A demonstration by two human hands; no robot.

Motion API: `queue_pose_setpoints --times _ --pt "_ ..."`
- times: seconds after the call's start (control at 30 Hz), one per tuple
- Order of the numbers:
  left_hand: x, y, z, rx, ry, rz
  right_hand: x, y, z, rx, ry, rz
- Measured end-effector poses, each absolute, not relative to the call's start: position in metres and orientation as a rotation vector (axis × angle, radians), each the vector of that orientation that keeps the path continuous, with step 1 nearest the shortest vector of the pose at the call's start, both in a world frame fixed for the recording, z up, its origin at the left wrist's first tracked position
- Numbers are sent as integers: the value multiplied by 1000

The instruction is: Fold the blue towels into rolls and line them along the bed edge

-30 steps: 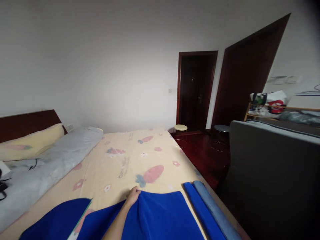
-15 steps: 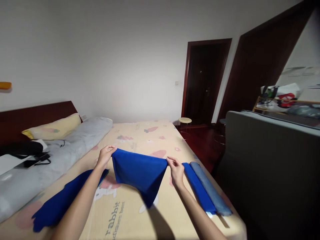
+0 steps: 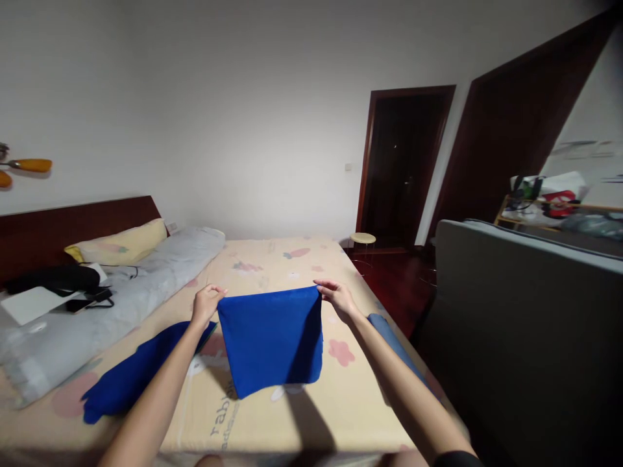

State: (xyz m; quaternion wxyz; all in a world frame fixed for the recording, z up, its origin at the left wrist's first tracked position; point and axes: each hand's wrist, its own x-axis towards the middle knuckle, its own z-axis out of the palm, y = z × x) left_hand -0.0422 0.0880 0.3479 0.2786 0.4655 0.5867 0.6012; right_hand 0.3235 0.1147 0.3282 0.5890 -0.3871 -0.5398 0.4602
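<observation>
A blue cloth (image 3: 272,340) hangs stretched between my two hands above the bed. My left hand (image 3: 208,303) pinches its upper left corner. At the upper right corner, my right hand (image 3: 335,297) grips the edge between thumb and fingers. Another blue cloth (image 3: 141,370) lies crumpled on the bed, partly behind my left forearm. To the right, a folded grey-blue cloth (image 3: 396,342) lies near the bed's edge, partly covered by my right forearm.
The patterned bed sheet (image 3: 360,395) spreads below. A grey quilt (image 3: 160,292), yellow pillow (image 3: 121,245) and black bag (image 3: 58,280) are at left. A round stool (image 3: 363,239) stands beyond the bed; a large grey panel (image 3: 511,324) rises at right.
The held cloth now hangs flatter and squarer, its right corner raised. My right hand has moved up and slightly left. The view has shifted a little left.
</observation>
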Motion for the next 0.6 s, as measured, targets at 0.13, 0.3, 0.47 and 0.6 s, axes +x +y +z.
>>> queue_pose_setpoints --times 0.13,0.3,0.47,0.6 --pt "-44 85 343 1205 1545 1576 318 110 322 -935 -1324 934" --pt "-47 82 351 1146 1410 1450 316 112 325 -994 -1337 743" --pt "-44 80 358 1160 1276 1349 323 116 336 -1125 -1339 592" --pt "-40 81 355 1198 1284 1379 332 124 338 -1245 -1340 572"
